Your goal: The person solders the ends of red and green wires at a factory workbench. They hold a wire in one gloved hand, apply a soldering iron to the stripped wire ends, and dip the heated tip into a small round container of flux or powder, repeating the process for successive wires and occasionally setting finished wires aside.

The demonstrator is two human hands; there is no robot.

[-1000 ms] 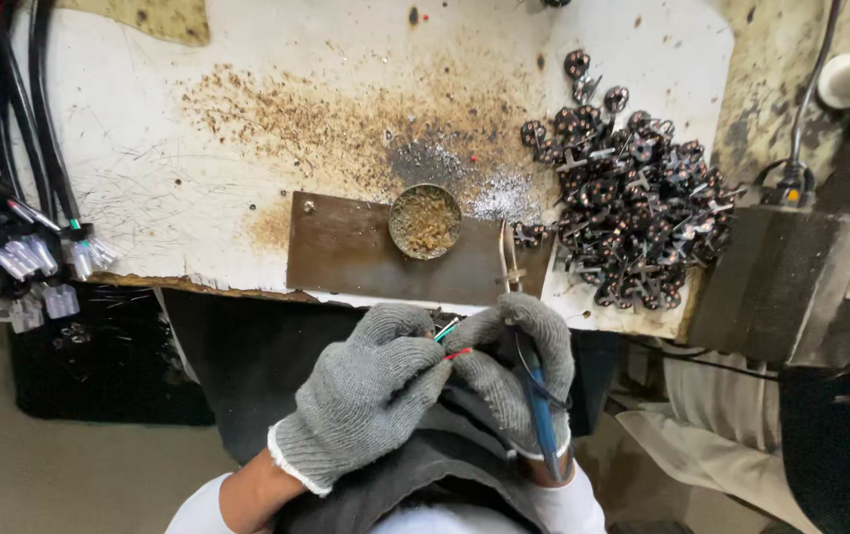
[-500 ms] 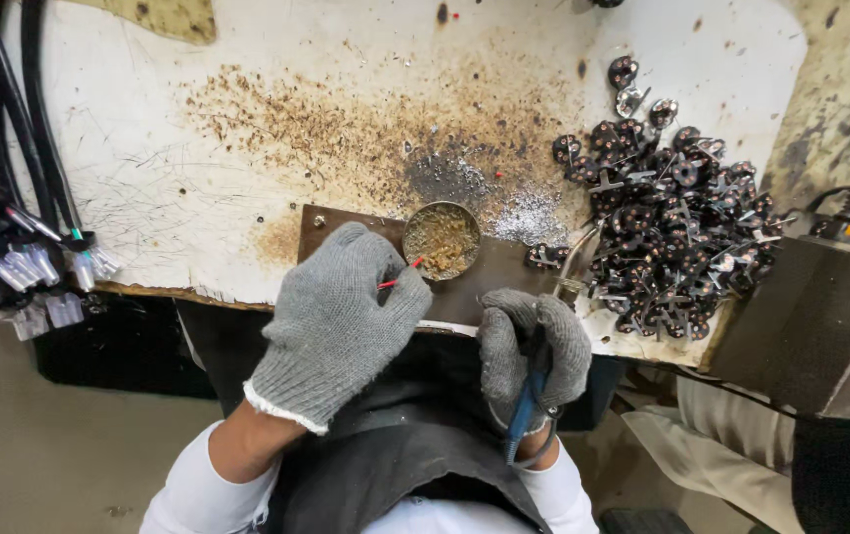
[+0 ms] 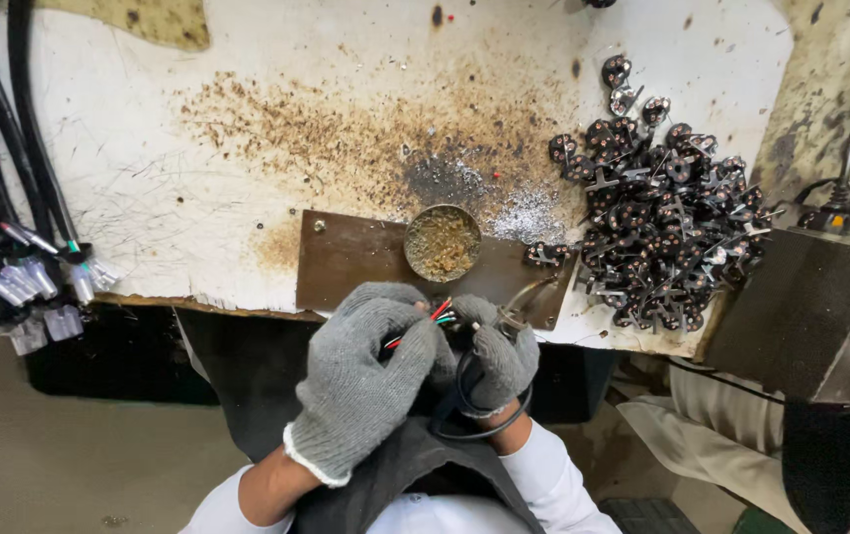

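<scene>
From the head camera, your gloved left hand (image 3: 360, 381) and right hand (image 3: 499, 356) meet at the tabletop (image 3: 247, 148) edge, both curled closed around a black cable (image 3: 464, 400) with coloured wire ends (image 3: 442, 314), just below the small round tin (image 3: 442, 242).

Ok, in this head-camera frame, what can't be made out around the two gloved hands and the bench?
Head view only:
- What the right grey knit-gloved hand grips: its curled fingers cover it; only a black cable loop shows below.
- Where the red, green and black wire ends lead: hidden behind the left grey knit-gloved hand.
- Single parts in the heap of small dark metal pieces: too small and tangled.
- Bundle of black cables with clear plugs: cut by the left edge.
</scene>
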